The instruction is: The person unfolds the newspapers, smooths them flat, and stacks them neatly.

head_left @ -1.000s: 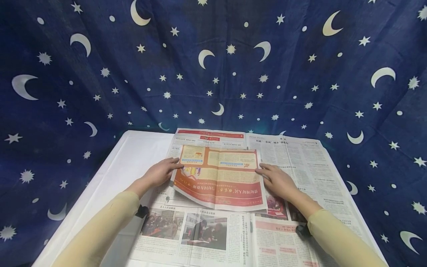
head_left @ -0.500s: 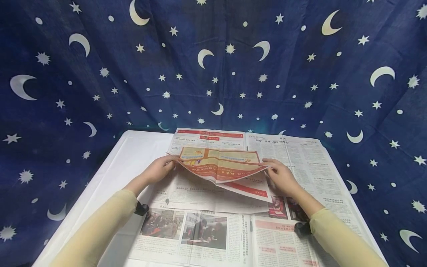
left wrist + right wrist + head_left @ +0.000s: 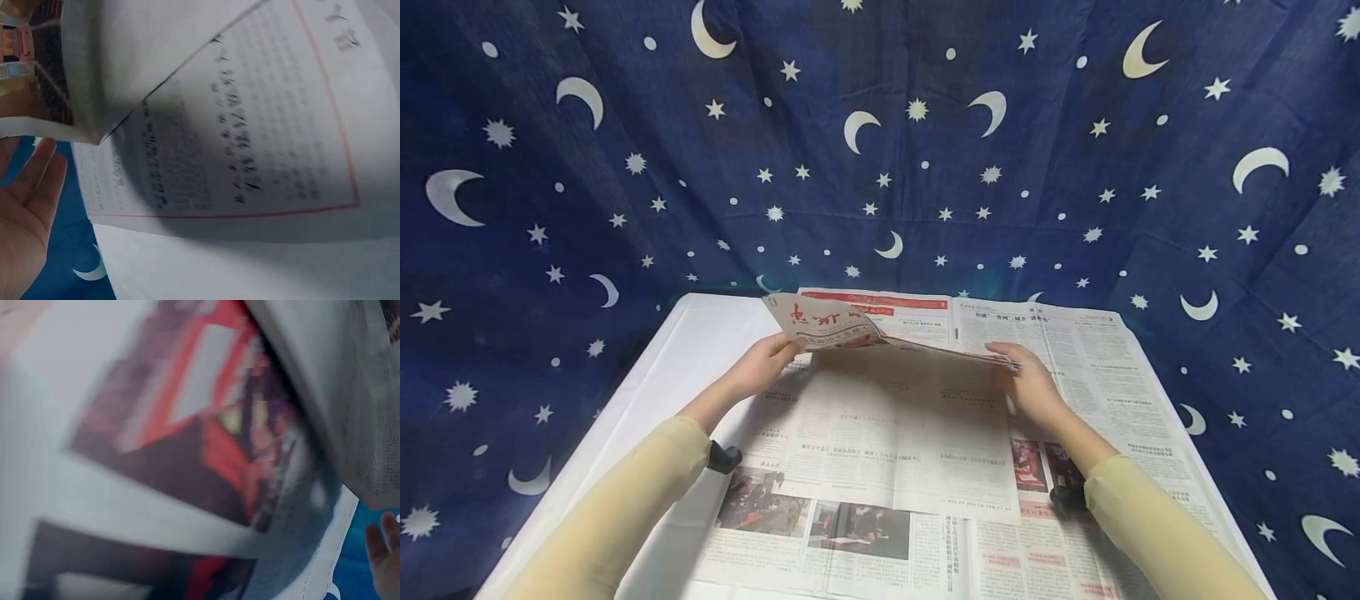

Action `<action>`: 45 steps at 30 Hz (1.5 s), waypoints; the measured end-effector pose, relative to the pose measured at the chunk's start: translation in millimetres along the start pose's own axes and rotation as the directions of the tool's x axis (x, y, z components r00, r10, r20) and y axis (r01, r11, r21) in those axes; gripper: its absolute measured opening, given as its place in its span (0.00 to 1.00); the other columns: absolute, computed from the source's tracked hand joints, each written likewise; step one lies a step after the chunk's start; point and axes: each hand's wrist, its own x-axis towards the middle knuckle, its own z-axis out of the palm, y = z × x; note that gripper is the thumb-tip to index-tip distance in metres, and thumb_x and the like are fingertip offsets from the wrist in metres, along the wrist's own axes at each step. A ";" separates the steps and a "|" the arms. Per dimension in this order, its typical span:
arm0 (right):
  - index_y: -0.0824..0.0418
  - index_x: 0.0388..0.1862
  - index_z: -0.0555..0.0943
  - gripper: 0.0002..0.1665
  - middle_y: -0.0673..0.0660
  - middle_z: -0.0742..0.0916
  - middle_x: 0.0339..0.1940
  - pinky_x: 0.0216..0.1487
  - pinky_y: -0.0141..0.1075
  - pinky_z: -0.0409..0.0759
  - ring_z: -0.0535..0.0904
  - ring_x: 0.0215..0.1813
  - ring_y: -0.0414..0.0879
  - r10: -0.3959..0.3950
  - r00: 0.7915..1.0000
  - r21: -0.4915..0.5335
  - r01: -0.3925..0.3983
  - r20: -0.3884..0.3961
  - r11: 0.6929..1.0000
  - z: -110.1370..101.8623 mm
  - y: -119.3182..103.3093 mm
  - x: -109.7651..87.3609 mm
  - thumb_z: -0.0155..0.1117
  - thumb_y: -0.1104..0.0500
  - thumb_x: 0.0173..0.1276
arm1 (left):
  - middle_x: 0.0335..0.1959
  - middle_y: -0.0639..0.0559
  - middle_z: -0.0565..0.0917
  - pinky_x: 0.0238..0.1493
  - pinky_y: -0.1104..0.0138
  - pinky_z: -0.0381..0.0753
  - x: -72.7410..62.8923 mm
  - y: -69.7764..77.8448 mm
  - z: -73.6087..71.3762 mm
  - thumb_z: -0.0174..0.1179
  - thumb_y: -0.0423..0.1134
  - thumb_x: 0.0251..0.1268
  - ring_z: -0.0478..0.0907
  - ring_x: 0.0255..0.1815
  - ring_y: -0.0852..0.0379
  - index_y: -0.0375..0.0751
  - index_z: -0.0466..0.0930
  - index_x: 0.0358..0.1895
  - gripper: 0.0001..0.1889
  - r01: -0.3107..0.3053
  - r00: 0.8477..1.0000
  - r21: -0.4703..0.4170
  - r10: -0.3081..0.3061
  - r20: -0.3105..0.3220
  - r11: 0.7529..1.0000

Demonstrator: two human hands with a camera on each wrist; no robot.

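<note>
A newspaper (image 3: 827, 323) is held up by its two sides over the middle of the table, its left corner raised and showing red characters. Below its lifted edge, a grey printed page (image 3: 895, 442) spreads toward the person. My left hand (image 3: 766, 365) pinches the left edge. At the right edge, my right hand (image 3: 1028, 385) grips the paper between thumb and fingers. The left wrist view has the left hand (image 3: 25, 219) beside the bent paper, part of it hidden. In the right wrist view, fingers (image 3: 375, 544) show below a folded paper edge (image 3: 369, 481).
Open newspaper sheets (image 3: 1090, 367) cover much of the white table (image 3: 700, 333), with photos (image 3: 865, 529) near the front. A dark blue curtain (image 3: 895, 167) with moons and stars hangs behind and at both sides.
The orange and red page facing up earlier has turned out of sight as the hands lifted and tipped the newspaper. Its left corner has risen, and a grey page now extends nearer the person.
</note>
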 end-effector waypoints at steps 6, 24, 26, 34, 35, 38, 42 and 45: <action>0.65 0.63 0.80 0.29 0.67 0.86 0.56 0.55 0.55 0.80 0.82 0.55 0.62 0.175 0.984 0.097 -0.175 0.009 0.980 -10.1 -1.7 5.3 0.54 0.43 0.81 | 0.70 0.47 0.77 0.70 0.42 0.67 10.7 11.6 -1.2 0.42 0.58 0.83 0.71 0.72 0.41 0.47 0.71 0.74 0.29 -0.019 1.000 -0.022 0.019 0.009 1.000; 0.66 0.58 0.80 0.35 0.62 0.87 0.46 0.39 0.39 0.79 0.80 0.42 0.51 0.363 0.932 0.180 -0.356 -0.007 0.917 -13.4 13.2 -15.9 0.51 0.36 0.80 | 0.47 0.44 0.85 0.44 0.61 0.83 23.0 1.4 51.5 0.59 0.43 0.77 0.82 0.43 0.50 0.35 0.81 0.51 0.14 0.214 0.977 -0.097 -0.213 0.021 0.972; 0.66 0.61 0.79 0.35 0.62 0.87 0.47 0.38 0.38 0.81 0.82 0.41 0.51 0.370 0.929 0.182 -0.364 0.001 0.914 -13.6 15.2 -17.3 0.51 0.36 0.80 | 0.40 0.46 0.84 0.35 0.64 0.81 22.0 2.2 59.5 0.58 0.42 0.76 0.80 0.37 0.51 0.36 0.80 0.43 0.10 0.249 0.969 -0.060 -0.248 0.014 0.967; 0.70 0.63 0.78 0.32 0.64 0.87 0.46 0.35 0.38 0.82 0.83 0.37 0.50 0.416 0.909 0.157 -0.416 0.032 0.896 -17.6 20.5 -18.6 0.51 0.43 0.82 | 0.26 0.48 0.79 0.22 0.68 0.71 28.7 12.2 72.1 0.59 0.43 0.75 0.73 0.23 0.57 0.41 0.76 0.33 0.12 0.270 0.963 0.060 -0.270 0.002 0.961; 0.71 0.63 0.77 0.31 0.64 0.87 0.45 0.34 0.39 0.82 0.83 0.36 0.50 0.418 0.908 0.154 -0.418 0.036 0.895 -18.6 21.6 -19.1 0.52 0.44 0.82 | 0.25 0.48 0.79 0.22 0.69 0.72 29.8 13.5 72.9 0.59 0.43 0.75 0.73 0.22 0.57 0.41 0.76 0.32 0.12 0.271 0.962 0.075 -0.272 0.001 0.960; 0.72 0.62 0.77 0.30 0.64 0.87 0.43 0.32 0.38 0.83 0.83 0.34 0.49 0.437 0.897 0.149 -0.441 0.063 0.885 -21.0 25.3 -21.4 0.53 0.46 0.82 | 0.25 0.49 0.78 0.21 0.68 0.72 31.9 16.7 74.7 0.61 0.42 0.74 0.73 0.22 0.57 0.41 0.76 0.30 0.13 0.283 0.958 0.114 -0.285 0.000 0.952; 0.75 0.61 0.78 0.30 0.63 0.87 0.41 0.33 0.39 0.83 0.84 0.34 0.49 0.453 0.886 0.137 -0.463 0.097 0.876 -23.1 29.3 -24.8 0.55 0.47 0.82 | 0.24 0.49 0.78 0.22 0.69 0.73 33.4 17.7 76.5 0.63 0.42 0.72 0.74 0.23 0.57 0.41 0.75 0.28 0.14 0.289 0.957 0.148 -0.290 -0.009 0.946; 0.75 0.61 0.78 0.30 0.61 0.88 0.40 0.34 0.38 0.82 0.84 0.34 0.49 0.461 0.881 0.115 -0.471 0.103 0.875 -23.3 31.0 -25.6 0.56 0.48 0.81 | 0.23 0.49 0.78 0.21 0.69 0.72 34.4 16.8 77.4 0.64 0.43 0.72 0.74 0.22 0.57 0.41 0.75 0.27 0.15 0.291 0.957 0.154 -0.290 -0.025 0.944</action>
